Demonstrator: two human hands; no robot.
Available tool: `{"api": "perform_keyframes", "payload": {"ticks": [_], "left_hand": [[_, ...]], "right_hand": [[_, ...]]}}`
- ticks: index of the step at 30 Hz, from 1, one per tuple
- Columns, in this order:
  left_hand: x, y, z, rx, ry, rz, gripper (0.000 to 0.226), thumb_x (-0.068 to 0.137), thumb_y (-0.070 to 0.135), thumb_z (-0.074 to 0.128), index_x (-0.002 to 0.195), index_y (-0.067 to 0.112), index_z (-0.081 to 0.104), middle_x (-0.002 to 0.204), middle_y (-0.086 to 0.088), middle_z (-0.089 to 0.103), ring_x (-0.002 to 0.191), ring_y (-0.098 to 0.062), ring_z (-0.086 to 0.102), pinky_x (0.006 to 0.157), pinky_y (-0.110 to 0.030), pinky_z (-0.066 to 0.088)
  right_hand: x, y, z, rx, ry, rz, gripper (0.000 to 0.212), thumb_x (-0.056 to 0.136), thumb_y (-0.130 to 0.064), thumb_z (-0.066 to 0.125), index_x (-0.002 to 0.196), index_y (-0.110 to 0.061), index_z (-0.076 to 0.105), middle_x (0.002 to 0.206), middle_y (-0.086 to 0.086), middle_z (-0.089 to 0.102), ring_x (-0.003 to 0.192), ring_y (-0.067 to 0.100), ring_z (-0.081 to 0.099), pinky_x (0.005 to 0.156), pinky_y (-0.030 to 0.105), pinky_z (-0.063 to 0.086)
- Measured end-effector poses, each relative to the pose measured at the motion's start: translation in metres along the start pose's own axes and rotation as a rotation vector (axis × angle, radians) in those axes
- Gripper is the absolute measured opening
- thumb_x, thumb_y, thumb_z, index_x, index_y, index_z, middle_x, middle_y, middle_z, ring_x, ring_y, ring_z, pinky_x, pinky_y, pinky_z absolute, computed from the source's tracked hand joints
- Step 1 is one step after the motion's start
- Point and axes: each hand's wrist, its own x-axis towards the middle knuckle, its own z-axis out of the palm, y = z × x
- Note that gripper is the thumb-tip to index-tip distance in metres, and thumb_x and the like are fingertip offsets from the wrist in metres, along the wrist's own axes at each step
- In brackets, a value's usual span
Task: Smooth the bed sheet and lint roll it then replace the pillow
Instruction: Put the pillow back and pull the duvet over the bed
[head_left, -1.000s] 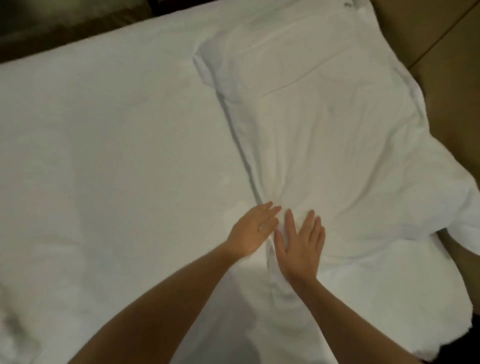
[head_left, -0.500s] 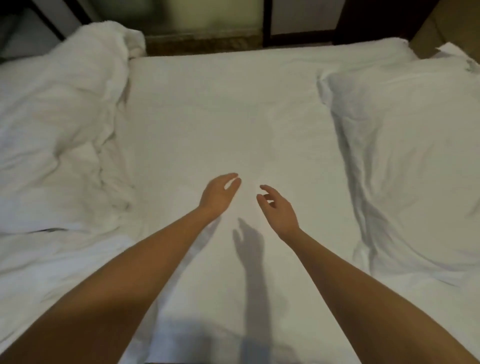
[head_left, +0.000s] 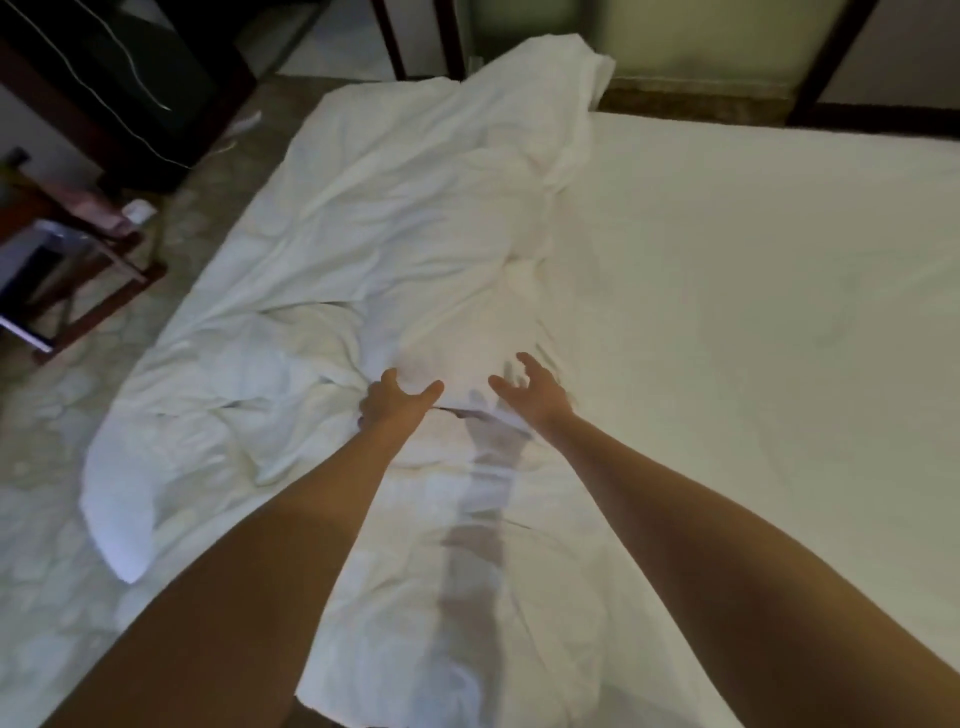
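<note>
The white bed sheet (head_left: 753, 312) lies flat across the right half of the bed. A crumpled white duvet (head_left: 415, 218) is heaped on the left half and hangs toward the floor. Both my arms reach forward to its near folds. My left hand (head_left: 397, 402) has its fingers and thumb spread against a fold of the duvet. My right hand (head_left: 530, 395) hovers just above the duvet's right edge, fingers spread and holding nothing. No pillow or lint roller is in view.
Pale patterned floor (head_left: 47, 467) runs along the bed's left side. A dark wooden chair (head_left: 88, 260) and a dark cabinet (head_left: 130, 78) stand at the far left. Dark posts (head_left: 415, 36) rise beyond the bed's far edge.
The view has swung left, away from the pillow, which has left the frame. Both hands moved from the pillow and flat sheet over to the bunched duvet, fingers now spread.
</note>
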Motion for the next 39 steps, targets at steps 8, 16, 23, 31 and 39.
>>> {"api": "perform_keyframes", "payload": {"ticks": [8,16,23,31,39], "left_hand": [[0.03,-0.083,0.026,-0.04,-0.048,-0.141,0.082,0.087,0.045,0.06,0.148,0.009,0.019,0.145,-0.014,0.039,0.133,-0.031,0.036,0.107,-0.036,0.028],[0.007,-0.117,-0.023,-0.366,-0.134,0.086,0.026,0.092,0.029,0.058,0.107,0.009,0.064,0.098,-0.009,0.064,0.095,-0.026,0.06,0.077,-0.03,0.046],[0.047,-0.227,-0.08,-0.184,0.336,-0.608,0.089,0.088,0.053,0.053,0.15,0.01,0.007,0.153,-0.021,0.013,0.14,-0.038,0.014,0.111,-0.051,0.014],[0.048,-0.295,-0.084,-0.455,0.163,-0.839,0.117,0.075,0.06,0.066,0.149,0.005,-0.005,0.155,-0.02,0.008,0.141,-0.037,0.016,0.115,-0.045,0.014],[0.022,-0.25,-0.095,-0.435,0.325,-0.583,0.077,0.078,0.058,0.063,0.128,0.002,0.051,0.128,-0.018,0.056,0.116,-0.036,0.052,0.099,-0.039,0.041]], "right_hand": [[0.021,-0.002,0.052,-0.197,0.03,0.176,0.091,0.082,-0.054,0.064,0.148,-0.013,0.016,0.142,0.014,0.034,0.129,0.035,0.038,0.104,0.041,0.034],[0.027,0.002,0.02,-0.14,0.369,0.027,0.03,0.097,-0.025,0.049,0.089,-0.003,0.067,0.094,0.02,0.065,0.096,0.035,0.06,0.068,0.028,0.031],[0.012,-0.012,0.059,-0.144,0.409,0.089,0.024,0.096,-0.03,0.05,0.11,-0.011,0.053,0.117,0.013,0.056,0.111,0.034,0.051,0.088,0.037,0.037],[-0.006,-0.011,0.141,-0.336,0.521,-0.017,0.075,0.082,-0.033,0.07,0.141,-0.004,0.034,0.145,0.024,0.03,0.136,0.039,0.027,0.106,0.048,0.025],[-0.034,-0.056,0.183,-0.313,0.287,-0.249,0.085,0.077,-0.067,0.033,0.141,-0.012,0.038,0.143,0.015,0.038,0.131,0.033,0.036,0.106,0.045,0.025]]}}
